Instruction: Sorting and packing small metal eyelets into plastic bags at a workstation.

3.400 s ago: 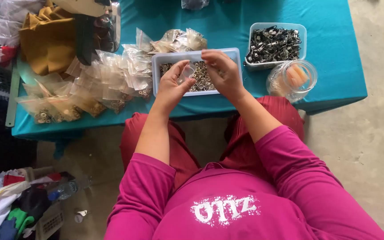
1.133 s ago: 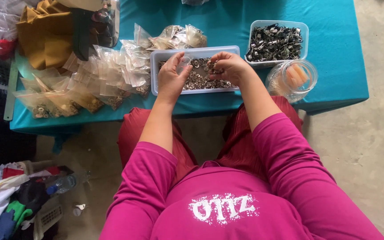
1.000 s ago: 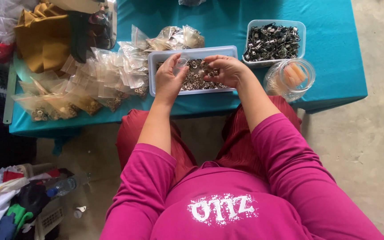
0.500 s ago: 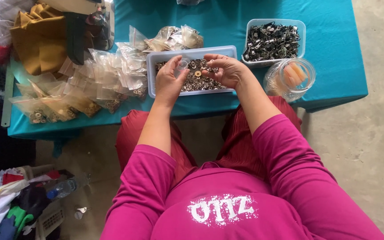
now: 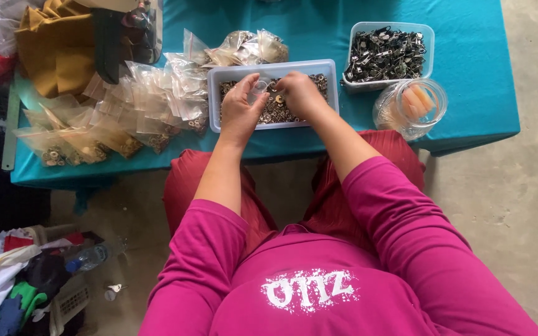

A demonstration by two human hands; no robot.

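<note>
the left hand (image 5: pixel 239 112) was seen over the near left part of a shallow white tray (image 5: pixel 216 99), its fingers pinched together on a small clear plastic bag (image 5: pixel 258 91) held open at the mouth. the right hand (image 5: pixel 300 94) was held just beside it, fingertips closed on what looked like a small brass ring, though the piece was too small to be told for sure. both hands were kept above the heap of small metal rings (image 5: pixel 281 113) lying in the tray.

the rings were judged to be light, hard and smooth, so apt to slip; they would best be nipped by the rim between thumb and forefinger. the bag was judged thin, limp and slippery, best gripped at its lip.

to the left, a spread of filled little bags (image 5: pixel 126 118) was laid on the teal table (image 5: pixel 468 93). to the right, a clear tub of dark metal clips (image 5: pixel 386 55) was set at the far side, with a round clear jar (image 5: pixel 411 107) nearer.
</note>
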